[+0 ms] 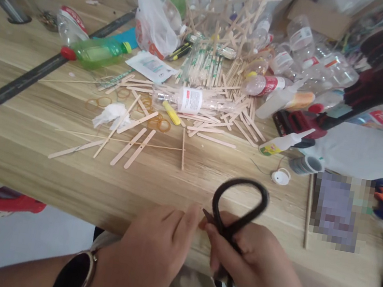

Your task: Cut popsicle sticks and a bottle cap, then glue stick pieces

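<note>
My right hand (249, 256) grips a pair of black-handled scissors (262, 202) around the pivot, one loop up and the other down past the table's front edge. The short dark blade tip points left toward my left hand (158, 243). The fingers of my left hand are curled and pressed together close to that tip; what they pinch, if anything, is too small to make out. Ahead of the hands lie two craft sticks (134, 147) side by side, a thin bamboo skewer (154, 146) and a short upright-lying stick (183, 149).
Behind lies a pile of craft sticks (212, 126) with a clear bottle (191, 101) and yellow cap piece (171, 113). A glue bottle (281, 144), small tin (306, 165) and wooden rod (308, 212) stand or lie rightward. A green bottle (98, 52) lies left, by a black bar (14, 84).
</note>
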A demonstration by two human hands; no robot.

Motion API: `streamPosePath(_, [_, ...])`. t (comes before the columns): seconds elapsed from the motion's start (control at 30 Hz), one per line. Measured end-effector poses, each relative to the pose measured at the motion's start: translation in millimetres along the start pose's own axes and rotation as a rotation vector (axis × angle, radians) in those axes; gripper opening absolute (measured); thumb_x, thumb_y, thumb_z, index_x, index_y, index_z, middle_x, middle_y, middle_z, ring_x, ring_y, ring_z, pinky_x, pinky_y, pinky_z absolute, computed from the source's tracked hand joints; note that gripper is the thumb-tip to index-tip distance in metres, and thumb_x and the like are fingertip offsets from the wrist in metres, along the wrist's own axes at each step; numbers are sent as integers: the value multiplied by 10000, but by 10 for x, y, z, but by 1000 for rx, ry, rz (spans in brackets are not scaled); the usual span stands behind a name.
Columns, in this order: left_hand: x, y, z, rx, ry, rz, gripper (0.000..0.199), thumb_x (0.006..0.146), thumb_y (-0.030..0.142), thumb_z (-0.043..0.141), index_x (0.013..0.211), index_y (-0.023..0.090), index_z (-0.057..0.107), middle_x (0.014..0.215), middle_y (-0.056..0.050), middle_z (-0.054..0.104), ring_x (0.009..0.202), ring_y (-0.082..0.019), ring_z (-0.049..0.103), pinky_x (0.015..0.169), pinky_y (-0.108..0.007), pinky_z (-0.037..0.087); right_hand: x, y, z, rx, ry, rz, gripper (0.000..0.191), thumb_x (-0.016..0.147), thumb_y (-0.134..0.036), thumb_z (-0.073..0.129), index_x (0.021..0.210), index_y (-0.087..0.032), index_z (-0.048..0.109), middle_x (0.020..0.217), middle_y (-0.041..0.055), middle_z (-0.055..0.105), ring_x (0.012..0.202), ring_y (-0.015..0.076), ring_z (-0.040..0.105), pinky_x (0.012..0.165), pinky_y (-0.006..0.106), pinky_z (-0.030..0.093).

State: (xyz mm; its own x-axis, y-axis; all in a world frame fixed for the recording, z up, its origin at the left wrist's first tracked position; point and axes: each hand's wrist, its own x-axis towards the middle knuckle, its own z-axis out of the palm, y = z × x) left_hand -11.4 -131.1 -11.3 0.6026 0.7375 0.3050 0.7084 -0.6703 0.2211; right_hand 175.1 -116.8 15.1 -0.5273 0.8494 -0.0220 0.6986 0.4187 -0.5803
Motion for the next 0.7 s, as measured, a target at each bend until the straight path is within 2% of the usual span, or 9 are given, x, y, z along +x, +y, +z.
streamPosePath(0.07, [-19,-4,15,-5,-14,20,342,906,47,355,1221,32,488,777,-91,719,656,-215,685,544,-314,560,-1,-42,-2,137,-72,116,594,1019,-220,329,468,-215,552,433,-29,563,388,86,563,407,150,460])
streamPosePath(0.2, [-14,-1,10,-121,-41,-62,325,874,38,388,1165,66,531,784,-74,719,670,-206,686,591,-316,570,-40,28,13,-88,107,-93,452,1000,-274,329,763,-190,704,576,53,674,454,182,617,407,261,469])
streamPosePath(0.27, [-23,0,9,-102,-50,-54,330,861,21,389,1154,69,534,780,-74,716,669,-210,684,593,-323,570,-49,56,12,-135,127,-120,431,997,-278,335,821,-157,710,593,66,684,458,195,615,409,281,456])
streamPosePath(0.37, [-50,-3,19,-16,-33,21,358,886,35,383,1229,44,484,817,-96,715,702,-222,683,590,-328,563,-37,20,-10,83,-68,88,537,1014,-260,341,552,-199,607,512,-4,623,435,118,591,444,203,458])
streamPosePath(0.43, [-50,-3,21,-3,-25,19,363,903,45,362,1252,43,461,820,-97,714,699,-221,680,579,-325,558,-28,-1,-19,154,-133,161,564,1014,-250,345,496,-200,562,490,-22,597,429,94,581,450,174,456])
streamPosePath(0.53, [-14,6,7,-73,-47,-52,346,895,31,343,1202,89,492,779,-68,711,675,-209,679,581,-318,559,-35,45,-2,-208,76,-145,402,982,-156,353,760,-137,687,547,21,646,440,137,594,424,225,455])
streamPosePath(0.6, [9,14,-3,-100,-49,-84,323,885,30,354,1154,103,517,774,-66,716,665,-207,684,585,-316,564,-41,90,15,-453,187,-356,350,952,-94,340,952,-58,688,614,76,691,467,176,617,417,266,458])
streamPosePath(0.63, [13,16,-5,-92,-45,-86,315,882,30,356,1139,97,525,774,-72,717,659,-209,686,582,-318,567,-39,99,20,-471,195,-381,358,949,-84,332,974,-52,688,638,88,705,481,182,628,422,272,463])
streamPosePath(0.7, [8,14,-1,-45,-28,-49,319,879,25,348,1140,67,527,751,-79,711,632,-212,683,553,-318,564,-25,74,22,-264,124,-224,393,972,-129,340,825,-115,705,616,60,700,489,157,635,441,238,474])
